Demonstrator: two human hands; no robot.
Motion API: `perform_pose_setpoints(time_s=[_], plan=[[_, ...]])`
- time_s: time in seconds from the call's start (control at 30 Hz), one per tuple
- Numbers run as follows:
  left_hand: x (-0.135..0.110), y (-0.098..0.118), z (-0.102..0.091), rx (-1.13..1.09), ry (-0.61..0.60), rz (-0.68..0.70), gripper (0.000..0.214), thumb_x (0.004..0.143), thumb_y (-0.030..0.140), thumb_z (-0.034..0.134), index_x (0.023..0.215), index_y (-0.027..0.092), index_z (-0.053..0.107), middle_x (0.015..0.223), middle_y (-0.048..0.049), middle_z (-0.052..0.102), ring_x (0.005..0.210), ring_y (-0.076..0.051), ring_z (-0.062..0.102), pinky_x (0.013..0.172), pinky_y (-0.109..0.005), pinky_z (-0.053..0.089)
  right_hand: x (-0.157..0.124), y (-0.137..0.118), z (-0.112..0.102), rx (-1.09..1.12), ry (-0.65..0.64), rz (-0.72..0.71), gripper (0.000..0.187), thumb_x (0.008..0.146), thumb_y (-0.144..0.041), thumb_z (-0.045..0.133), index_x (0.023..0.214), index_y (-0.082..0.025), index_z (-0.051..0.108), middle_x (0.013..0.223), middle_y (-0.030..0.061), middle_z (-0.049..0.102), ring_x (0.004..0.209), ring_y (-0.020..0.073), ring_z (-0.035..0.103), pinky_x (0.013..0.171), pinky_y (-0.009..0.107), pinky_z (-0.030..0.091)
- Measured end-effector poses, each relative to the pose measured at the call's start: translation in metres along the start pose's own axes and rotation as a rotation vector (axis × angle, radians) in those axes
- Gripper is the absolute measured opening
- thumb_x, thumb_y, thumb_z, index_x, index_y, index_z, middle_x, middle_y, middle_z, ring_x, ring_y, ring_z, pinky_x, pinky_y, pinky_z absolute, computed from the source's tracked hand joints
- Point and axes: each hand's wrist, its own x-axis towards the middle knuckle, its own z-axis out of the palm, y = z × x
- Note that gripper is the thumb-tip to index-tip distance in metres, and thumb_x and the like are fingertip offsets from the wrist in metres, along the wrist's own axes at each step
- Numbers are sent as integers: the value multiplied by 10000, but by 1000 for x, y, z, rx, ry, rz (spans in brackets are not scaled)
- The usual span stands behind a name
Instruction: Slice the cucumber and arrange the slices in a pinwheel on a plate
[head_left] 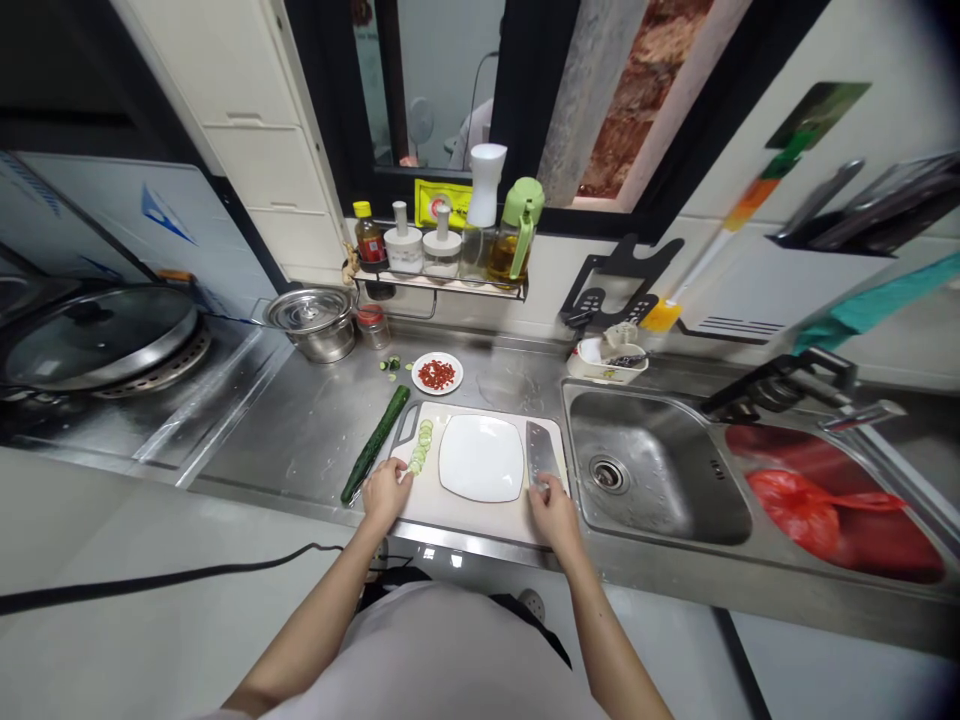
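A white, rounded-square plate [481,458] rests in the middle of a pale cutting board [465,516]. To its left runs a row of overlapping cucumber slices [424,440]. My left hand [385,494] is at the near end of that row, its fingers bent and closed at the lowest slices. On the plate's right lies a broad-bladed kitchen knife [539,448], its blade pointing away from me. My right hand [555,512] has its fingers closed at the knife's near end and covers the handle. A long whole cucumber [376,444] lies left of the board.
Behind the board stand a small plate of chopped red pieces [437,374] and some cucumber scraps [393,367]. A lidded steel pot [313,322] is farther left. The sink [652,470] adjoins the board's right side. Above hangs a condiment shelf [450,284].
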Motion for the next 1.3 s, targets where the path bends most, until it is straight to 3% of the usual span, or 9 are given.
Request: perform_pose_setpoints(time_s=[0.17, 0.33, 0.57, 0.7, 0.83, 1.03, 1.13, 1.23, 1.3], plan=[[2, 0, 3, -138, 27, -23, 70, 780, 236, 601, 837, 212, 633, 921, -22, 687, 838, -168, 618, 702, -235, 387, -4, 4, 2, -10, -23, -1, 398, 854, -320, 429, 1176, -136, 575, 656, 8, 588, 658, 191, 568, 644, 262, 365], [7, 8, 4, -555, 25, -49, 136, 723, 291, 645, 794, 180, 610, 777, -9, 669, 727, -133, 606, 683, -213, 433, -5, -5, -2, 2, -25, -42, 321, 847, -311, 423, 1055, -174, 625, 619, 0, 572, 632, 183, 553, 618, 255, 349], [9, 44, -14, -1042, -145, 13, 347, 564, 401, 759, 752, 154, 604, 613, 21, 592, 582, -96, 540, 605, -210, 415, -2, -65, -24, 169, -31, -323, 257, 855, -351, 473, 937, -191, 657, 675, 10, 601, 659, 162, 556, 634, 246, 377], [2, 69, -26, -1103, -236, 106, 312, 557, 351, 784, 746, 155, 631, 647, 16, 611, 611, -93, 544, 620, -207, 408, -3, -104, -37, 221, -15, -577, 207, 868, -304, 508, 976, -206, 655, 864, 38, 623, 809, 167, 567, 749, 273, 417], [-3, 89, -32, -1110, -302, 181, 255, 568, 294, 781, 726, 157, 635, 671, 19, 609, 634, -89, 545, 639, -205, 413, -1, -123, -41, 155, -19, -686, 196, 886, -281, 532, 1023, -223, 660, 967, 56, 595, 948, 193, 530, 842, 317, 412], [-5, 103, -31, -1097, -330, 213, 263, 557, 297, 775, 714, 152, 622, 707, 6, 616, 649, -97, 547, 651, -220, 422, 5, -123, -34, 76, -55, -725, 129, 892, -246, 543, 925, -217, 664, 965, 51, 572, 950, 199, 488, 823, 325, 407], [-6, 106, -29, -1054, -271, 206, 291, 562, 330, 774, 729, 156, 611, 694, 16, 602, 594, -81, 507, 610, -214, 398, 8, -120, -31, 65, -50, -723, 131, 902, -224, 519, 883, -205, 647, 949, 54, 570, 941, 198, 484, 819, 324, 408], [-8, 109, -28, -1030, -204, 184, 300, 617, 403, 745, 697, 166, 580, 600, 37, 553, 547, -79, 466, 573, -211, 363, 10, -117, -31, 58, -4, -738, 140, 913, -232, 503, 898, -207, 640, 954, 59, 570, 954, 204, 481, 830, 328, 412], [-10, 113, -28, -1023, -244, 187, 342, 677, 480, 691, 641, 167, 560, 546, 30, 535, 531, -84, 454, 557, -215, 344, 12, -115, -32, 46, 39, -762, 151, 921, -242, 493, 925, -214, 642, 970, 64, 573, 967, 208, 478, 829, 327, 417]])
